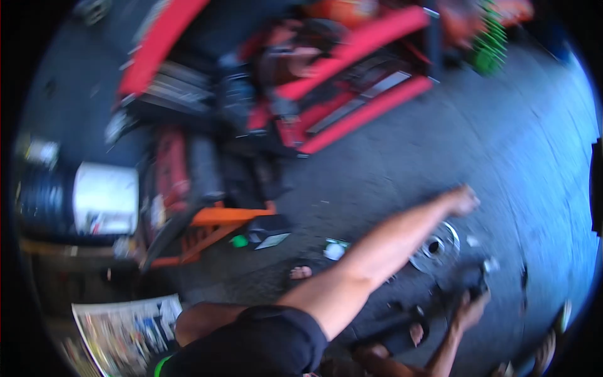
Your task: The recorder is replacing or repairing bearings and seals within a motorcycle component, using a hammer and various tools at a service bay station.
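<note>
My left arm stretches out from a black sleeve across the middle. At its end my left hand (463,200) is curled into a fist-like shape, blurred, just beyond a round silvery metal disc (449,256) with a hub hole. The disc lies on the dark floor, partly covered by my left forearm. My right hand (470,310) comes up from the lower edge, closed around a dark tool (468,276) with a pale metallic end. That tool is near the disc's lower right side, and its exact kind is blurred. Whatever my left fingers may hold is hidden.
Red tool cabinets (370,116) stand ahead with an open drawer. Left are an orange metal frame (229,217), a white bucket (85,201) and a printed sheet (129,333). A green coil (490,47) is at the far right. Bare toes (301,272) show below the forearm.
</note>
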`<state>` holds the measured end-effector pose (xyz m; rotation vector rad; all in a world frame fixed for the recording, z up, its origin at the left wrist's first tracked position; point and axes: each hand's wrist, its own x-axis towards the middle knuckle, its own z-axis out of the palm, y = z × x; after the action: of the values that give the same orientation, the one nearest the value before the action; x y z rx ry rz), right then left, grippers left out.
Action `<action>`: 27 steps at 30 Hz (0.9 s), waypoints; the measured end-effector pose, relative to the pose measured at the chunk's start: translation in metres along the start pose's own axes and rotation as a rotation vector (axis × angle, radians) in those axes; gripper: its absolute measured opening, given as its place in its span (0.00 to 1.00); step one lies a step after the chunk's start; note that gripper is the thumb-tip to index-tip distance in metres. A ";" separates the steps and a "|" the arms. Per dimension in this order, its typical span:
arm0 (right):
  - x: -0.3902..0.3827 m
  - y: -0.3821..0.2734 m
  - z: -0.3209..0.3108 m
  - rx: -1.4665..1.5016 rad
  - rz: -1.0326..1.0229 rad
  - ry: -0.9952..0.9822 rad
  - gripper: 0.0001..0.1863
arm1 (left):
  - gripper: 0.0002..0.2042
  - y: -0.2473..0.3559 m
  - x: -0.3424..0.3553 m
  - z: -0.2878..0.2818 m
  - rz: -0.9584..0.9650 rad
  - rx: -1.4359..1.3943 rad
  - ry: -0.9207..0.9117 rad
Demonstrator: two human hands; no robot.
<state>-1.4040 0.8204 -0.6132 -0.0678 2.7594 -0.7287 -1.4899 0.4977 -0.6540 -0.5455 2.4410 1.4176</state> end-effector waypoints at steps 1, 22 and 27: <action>-0.001 0.016 0.001 -0.050 0.012 0.035 0.28 | 0.16 -0.001 -0.011 -0.017 0.102 -0.067 0.143; 0.089 -0.091 0.038 -0.170 -0.693 -0.144 0.14 | 0.09 -0.133 -0.381 -0.202 -0.408 0.878 0.636; 0.087 -0.090 0.038 -0.165 -0.657 -0.166 0.14 | 0.24 -0.198 -0.359 -0.286 -1.081 0.784 1.378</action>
<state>-1.4790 0.7137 -0.6240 -1.0530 2.6172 -0.5937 -1.0916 0.2255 -0.5214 -2.5366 2.1893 -0.5936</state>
